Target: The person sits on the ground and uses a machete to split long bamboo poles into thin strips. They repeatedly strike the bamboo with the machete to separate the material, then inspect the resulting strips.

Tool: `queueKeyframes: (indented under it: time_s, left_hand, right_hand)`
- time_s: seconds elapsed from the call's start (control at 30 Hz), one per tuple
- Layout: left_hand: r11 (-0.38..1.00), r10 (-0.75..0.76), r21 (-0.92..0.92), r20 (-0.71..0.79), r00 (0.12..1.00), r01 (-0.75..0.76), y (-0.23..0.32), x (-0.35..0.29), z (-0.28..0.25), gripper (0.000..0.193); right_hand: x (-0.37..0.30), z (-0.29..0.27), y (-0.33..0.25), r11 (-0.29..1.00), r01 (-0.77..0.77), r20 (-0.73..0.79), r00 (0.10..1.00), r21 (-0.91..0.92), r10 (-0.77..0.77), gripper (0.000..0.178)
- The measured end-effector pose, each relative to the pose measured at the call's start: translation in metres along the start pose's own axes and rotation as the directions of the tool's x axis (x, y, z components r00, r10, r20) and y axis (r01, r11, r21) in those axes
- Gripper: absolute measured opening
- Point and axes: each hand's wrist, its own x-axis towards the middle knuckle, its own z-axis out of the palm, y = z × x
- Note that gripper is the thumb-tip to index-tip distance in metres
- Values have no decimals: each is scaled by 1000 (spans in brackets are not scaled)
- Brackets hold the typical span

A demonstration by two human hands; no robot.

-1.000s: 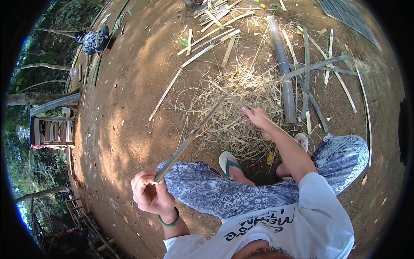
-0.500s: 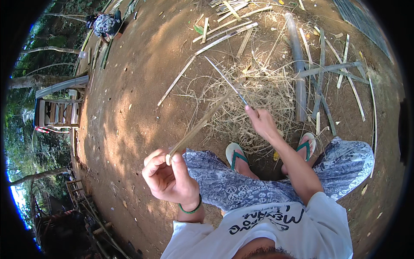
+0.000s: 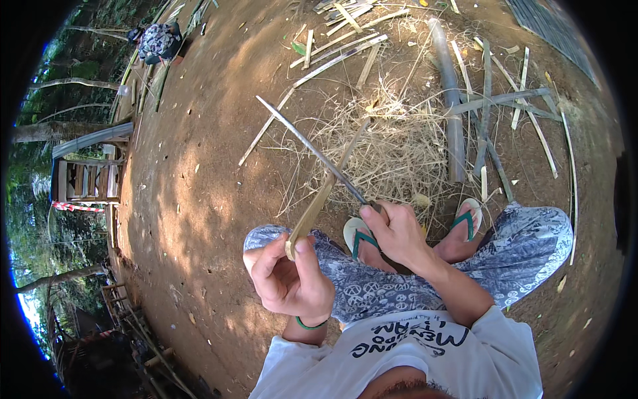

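My left hand (image 3: pixel 289 279) pinches the near end of a flat, tapering tan bamboo strip (image 3: pixel 314 211) between thumb and fingers; its cut end shows pale and blunt. My right hand (image 3: pixel 400 236) is clenched around the dark handle of a long, narrow grey metal knife (image 3: pixel 299 137). The blade slants across the strip's middle; I cannot tell whether they touch. Both are held above the brown earth ground (image 3: pixel 173 253). A tangled heap of thin, straw-coloured shavings (image 3: pixel 392 149) lies just beyond my pale sandals with green straps (image 3: pixel 351 233). Right of it lies a thick, round grey bamboo pole (image 3: pixel 446 86). Toward the ground's far right corner is a ridged grey sheet (image 3: pixel 555 33).
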Motion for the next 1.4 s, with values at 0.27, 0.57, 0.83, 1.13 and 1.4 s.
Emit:
queueKeyframes:
  time_s: [0.27, 0.57, 0.83, 1.13, 1.4]
  left_hand:
    - [1000, -15, -18, -112, 994, 13, -3, 3, 6, 21]
    - [1000, -24, 15, -183, 983, 28, -14, 6, -10, 22]
    - [1000, -13, -9, -189, 982, 11, -16, 7, -9, 24]
    - [1000, -24, -5, -208, 978, 24, -21, 7, -11, 24]
    - [1000, -27, -7, -211, 977, 26, -25, 12, -19, 24]
  right_hand:
    - [13, 12, 32, 978, 208, 31, 978, -18, -207, 47]
    - [12, 14, 26, 990, 106, 8, 994, -90, -105, 46]
    - [7, 14, 16, 956, 293, 131, 948, 5, -291, 50]
    - [27, 14, 37, 975, 181, 79, 982, -126, -172, 54]
    - [89, 1, 127, 934, -179, -130, 981, -310, 145, 56]
